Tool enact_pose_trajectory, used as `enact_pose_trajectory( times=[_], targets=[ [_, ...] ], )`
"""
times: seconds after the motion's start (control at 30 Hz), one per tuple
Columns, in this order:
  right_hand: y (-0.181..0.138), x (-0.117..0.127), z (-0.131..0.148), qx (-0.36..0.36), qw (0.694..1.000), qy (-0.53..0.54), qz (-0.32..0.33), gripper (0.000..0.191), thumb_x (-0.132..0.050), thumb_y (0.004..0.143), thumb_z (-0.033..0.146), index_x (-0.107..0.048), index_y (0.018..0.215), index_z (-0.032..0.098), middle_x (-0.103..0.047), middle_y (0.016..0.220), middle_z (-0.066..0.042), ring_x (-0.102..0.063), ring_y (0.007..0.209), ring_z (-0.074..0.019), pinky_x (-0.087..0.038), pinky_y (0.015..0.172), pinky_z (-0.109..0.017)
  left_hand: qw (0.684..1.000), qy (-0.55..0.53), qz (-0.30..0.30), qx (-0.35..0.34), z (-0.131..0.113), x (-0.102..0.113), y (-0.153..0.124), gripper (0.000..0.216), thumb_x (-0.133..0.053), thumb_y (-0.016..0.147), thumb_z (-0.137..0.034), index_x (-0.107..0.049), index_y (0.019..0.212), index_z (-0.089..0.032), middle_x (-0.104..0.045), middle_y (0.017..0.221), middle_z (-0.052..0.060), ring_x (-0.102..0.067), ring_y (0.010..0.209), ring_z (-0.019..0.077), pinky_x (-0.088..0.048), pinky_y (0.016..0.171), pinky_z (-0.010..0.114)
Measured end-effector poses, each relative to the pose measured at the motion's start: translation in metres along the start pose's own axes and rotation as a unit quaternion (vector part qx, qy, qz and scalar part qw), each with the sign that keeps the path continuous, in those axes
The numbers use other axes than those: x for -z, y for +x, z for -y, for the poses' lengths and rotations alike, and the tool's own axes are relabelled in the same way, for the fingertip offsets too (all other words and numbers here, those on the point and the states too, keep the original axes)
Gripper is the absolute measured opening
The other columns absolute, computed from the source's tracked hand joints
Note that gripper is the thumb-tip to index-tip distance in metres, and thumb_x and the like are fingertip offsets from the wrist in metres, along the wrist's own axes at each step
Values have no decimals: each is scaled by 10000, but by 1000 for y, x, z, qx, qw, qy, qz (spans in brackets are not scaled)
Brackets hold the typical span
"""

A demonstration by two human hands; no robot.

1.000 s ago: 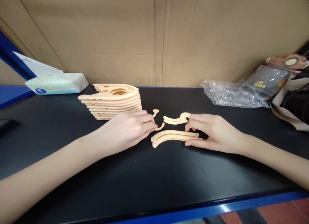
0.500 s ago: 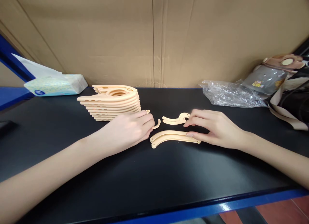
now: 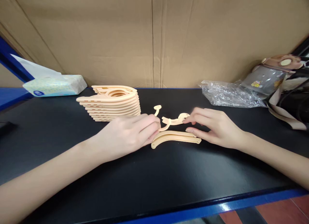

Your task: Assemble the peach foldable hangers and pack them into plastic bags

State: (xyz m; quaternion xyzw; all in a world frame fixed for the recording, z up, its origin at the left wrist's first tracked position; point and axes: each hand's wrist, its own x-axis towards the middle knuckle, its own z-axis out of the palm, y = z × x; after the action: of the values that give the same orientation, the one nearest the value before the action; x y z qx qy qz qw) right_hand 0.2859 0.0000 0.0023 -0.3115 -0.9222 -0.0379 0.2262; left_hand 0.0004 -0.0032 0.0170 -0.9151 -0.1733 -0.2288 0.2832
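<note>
My left hand [image 3: 131, 134] is closed in a pinch on a small peach hook piece [image 3: 157, 110] whose tip sticks up above my fingers. My right hand [image 3: 213, 126] has its fingers curled, its fingertips pinching the end of a curved peach piece [image 3: 175, 120], and its thumb rests on the right end of two long curved peach arms [image 3: 176, 137] lying flat on the black table [image 3: 154, 179]. Just behind my left hand stands a stack of several peach hangers [image 3: 112, 102].
A tissue pack [image 3: 54, 85] lies at the back left. Crumpled clear plastic [image 3: 229, 94] and a grey bottle with a brown lid [image 3: 272, 74] sit at the back right beside a dark bag [image 3: 293, 105]. A cardboard wall [image 3: 154, 37] closes the back; a blue edge [image 3: 217, 208] borders the front.
My left hand has lifted the small hook piece off the table and shifted right toward the curved pieces. My right hand has moved slightly left, onto the curved piece.
</note>
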Motion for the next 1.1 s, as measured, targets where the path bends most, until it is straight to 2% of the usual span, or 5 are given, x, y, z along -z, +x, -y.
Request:
enact_pose_trajectory(
  times=[0.23, 0.4, 0.77, 0.97, 1.1],
  targets=[
    [5, -2, 16, 22, 996, 62, -60, 503, -540, 951, 240, -383, 1428, 208, -563, 1225, -99, -596, 938, -154, -508, 825, -291, 987, -87, -78, -110, -26, 9, 7, 151, -550, 905, -80, -671, 823, -117, -719, 912, 73, -640, 675, 138, -484, 531, 253],
    [8, 1, 24, 97, 994, -11, -53, 220, -501, 968, 207, -619, 1149, 168, -672, 1001, -73, -597, 831, -161, -497, 724, -300, 984, -77, -66, -149, -38, 12, 9, 163, -595, 858, -59, -708, 766, -132, -733, 916, 72, -591, 563, 115, -455, 437, 246],
    [6, 0, 18, 82, 995, -38, -52, 230, -439, 986, 191, -662, 1024, 154, -665, 956, -99, -619, 833, -180, -493, 695, -315, 989, -21, -35, -140, -30, 16, 12, 234, -505, 918, -73, -715, 855, -156, -746, 962, 66, -669, 638, 132, -510, 492, 229],
    [5, -3, 11, 19, 999, 14, -28, 214, -450, 982, 195, -663, 994, 176, -650, 993, -85, -601, 890, -193, -471, 766, -351, 998, -40, -11, -37, -23, 8, 7, 231, -396, 977, -91, -615, 996, -160, -715, 1075, 25, -665, 720, 120, -489, 561, 253],
    [4, -1, 1, -43, 995, 76, -39, 186, -466, 981, 221, -645, 1016, 182, -640, 1015, -76, -598, 929, -190, -461, 812, -354, 992, -102, 48, 58, -13, 6, 5, 120, -493, 976, -271, -521, 976, -154, -668, 1104, 64, -646, 833, 175, -470, 580, 280]
  ],
)
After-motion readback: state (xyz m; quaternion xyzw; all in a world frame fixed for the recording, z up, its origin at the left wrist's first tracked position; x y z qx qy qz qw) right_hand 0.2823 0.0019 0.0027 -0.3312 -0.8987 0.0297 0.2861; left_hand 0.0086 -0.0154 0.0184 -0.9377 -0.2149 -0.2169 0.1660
